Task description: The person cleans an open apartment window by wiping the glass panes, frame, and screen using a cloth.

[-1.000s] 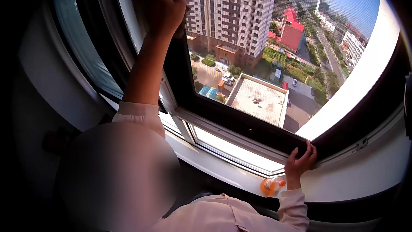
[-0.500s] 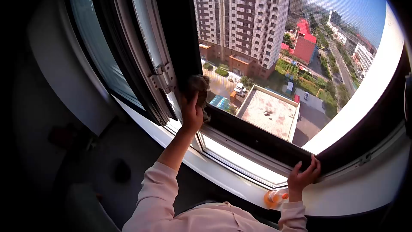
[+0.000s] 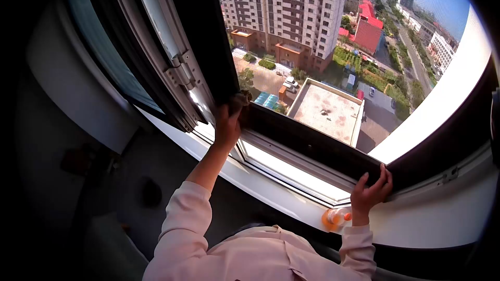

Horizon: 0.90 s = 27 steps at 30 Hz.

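Note:
My left hand (image 3: pixel 227 129) is closed on a bunched, brownish cloth (image 3: pixel 241 98). It presses the cloth to the dark window frame (image 3: pixel 307 143), by the lower left corner of the screened pane. Part of the cloth is hidden behind the fingers and in the frame's shadow. Farther right, my right hand (image 3: pixel 371 192) grips the bottom rail of that same frame, with its fingertips over the dark edge. A clear bottle of orange liquid (image 3: pixel 333 218) with an orange cap lies on the white sill (image 3: pixel 411 224), close to my right wrist.
A metal hinge (image 3: pixel 182 73) joins the frame to the post at left. Beyond it stands another glass panel (image 3: pixel 99 47). Through the mesh, high above the ground, I see a tall building (image 3: pixel 281 10) and a flat roof (image 3: pixel 327 109). Dim floor lies at lower left.
My left hand and the cloth have slid down along the frame toward its lower corner. My right hand keeps its hold on the bottom rail. The whole view has shifted slightly.

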Available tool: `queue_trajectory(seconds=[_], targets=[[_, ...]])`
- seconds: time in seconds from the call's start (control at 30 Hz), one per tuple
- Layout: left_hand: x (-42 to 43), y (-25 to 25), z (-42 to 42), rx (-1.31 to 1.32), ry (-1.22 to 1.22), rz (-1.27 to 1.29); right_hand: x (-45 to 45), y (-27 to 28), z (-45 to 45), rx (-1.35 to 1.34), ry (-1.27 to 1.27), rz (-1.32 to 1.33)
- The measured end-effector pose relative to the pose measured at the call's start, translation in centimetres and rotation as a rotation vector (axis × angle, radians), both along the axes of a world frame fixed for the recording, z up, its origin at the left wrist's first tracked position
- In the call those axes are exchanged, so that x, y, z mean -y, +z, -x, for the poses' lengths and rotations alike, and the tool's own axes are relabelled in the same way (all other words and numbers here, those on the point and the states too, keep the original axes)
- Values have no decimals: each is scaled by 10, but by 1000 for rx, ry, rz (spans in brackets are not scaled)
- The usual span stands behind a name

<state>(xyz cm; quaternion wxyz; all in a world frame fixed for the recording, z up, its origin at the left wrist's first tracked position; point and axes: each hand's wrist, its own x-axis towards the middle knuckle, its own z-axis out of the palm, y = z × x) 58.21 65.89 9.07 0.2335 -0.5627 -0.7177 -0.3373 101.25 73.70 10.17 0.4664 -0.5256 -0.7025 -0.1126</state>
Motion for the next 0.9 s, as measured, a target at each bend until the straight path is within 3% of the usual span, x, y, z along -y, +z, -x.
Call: queue_trajectory(seconds=[0.03,0.1,0.23,0.27,0.47,0.57,0.63,0.7,0.77,0.83,0.9], targets=[[1,1,-1,-1,-4,5,-1,0,0,-1,14,-22],[3,2,-3,271,10,-232,0,-1,0,-1,18,-33],[-23,5,-61,346,140,-141,0,1,-1,11,8,-14],[-26,8,-73,397,39,-209,0,1,0,10,2,-12],[-17,19,-114,-149,-244,-24,-2,-2,-1,10,15,-20],[-5,25,-69,-104,-345,24,-4,-2,-3,11,26,-44],[3,23,-33,43,-107,14,-3,-3,-3,33,8,-50],[6,26,-19,79,-36,11,0,1,-1,26,17,-24],[-1,8,-45,-74,-106,6,1,3,-2,18,24,-1],[-5,21,-108,-97,-251,-15,1,2,-1,11,38,-3],[-16,15,-136,-94,-209,-57,-1,0,-1,10,32,-16]])
